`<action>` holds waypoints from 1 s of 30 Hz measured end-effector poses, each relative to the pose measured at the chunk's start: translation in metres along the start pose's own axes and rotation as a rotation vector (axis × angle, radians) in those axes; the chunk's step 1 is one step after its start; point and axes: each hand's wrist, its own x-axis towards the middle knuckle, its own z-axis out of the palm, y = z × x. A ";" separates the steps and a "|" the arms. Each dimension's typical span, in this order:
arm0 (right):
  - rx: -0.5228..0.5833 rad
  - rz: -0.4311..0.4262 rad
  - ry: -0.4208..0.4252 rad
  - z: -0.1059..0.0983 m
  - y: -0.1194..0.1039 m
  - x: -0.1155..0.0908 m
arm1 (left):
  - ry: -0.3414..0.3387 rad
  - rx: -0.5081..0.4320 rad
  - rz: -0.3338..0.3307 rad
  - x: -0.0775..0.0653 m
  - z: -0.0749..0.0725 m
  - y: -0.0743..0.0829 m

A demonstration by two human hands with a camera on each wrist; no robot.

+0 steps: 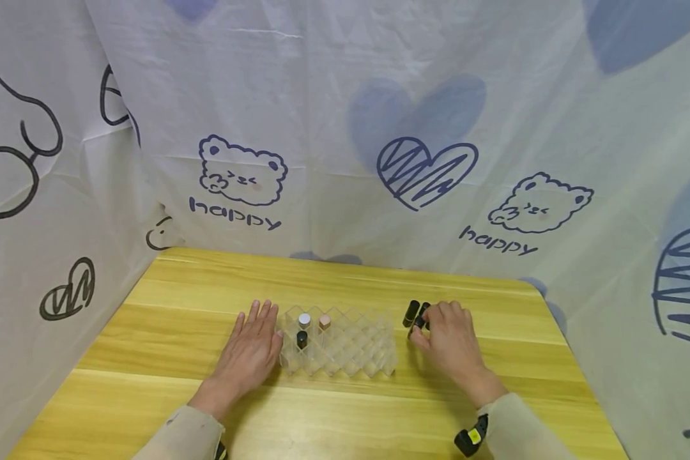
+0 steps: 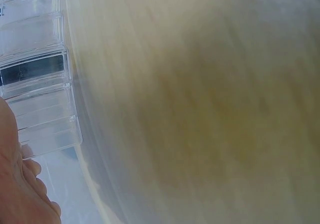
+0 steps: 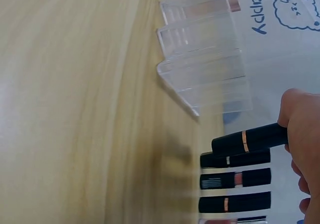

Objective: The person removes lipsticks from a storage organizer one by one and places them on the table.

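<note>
A clear plastic lipstick organizer (image 1: 351, 351) with diamond-shaped compartments stands in the middle of the table. Three tubes are in its left end: one white-topped (image 1: 304, 320), one peach-topped (image 1: 324, 321) and one black (image 1: 301, 339). My left hand (image 1: 250, 351) lies palm down with straight fingers, its thumb against the organizer's left end. To the right of the organizer, my right hand (image 1: 451, 338) pinches a black lipstick tube (image 3: 250, 140) with a thin gold band by its upper end. That tube tilts slightly in front of a row of upright black tubes (image 3: 235, 179).
The wooden table (image 1: 333, 421) ends at a white printed cloth (image 1: 333, 128) behind it. More cloth hangs at both sides. A tube with a reddish part (image 3: 220, 221) shows at the end of the row in the right wrist view.
</note>
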 end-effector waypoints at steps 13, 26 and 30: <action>-0.005 0.040 -0.026 0.016 0.003 -0.002 | -0.006 -0.001 0.001 0.001 0.001 -0.001; -0.012 0.057 -0.062 0.022 0.005 -0.001 | -0.005 0.000 -0.001 0.001 0.000 0.000; -0.017 0.052 -0.053 0.024 0.006 -0.001 | -0.010 -0.001 -0.004 0.000 -0.001 0.000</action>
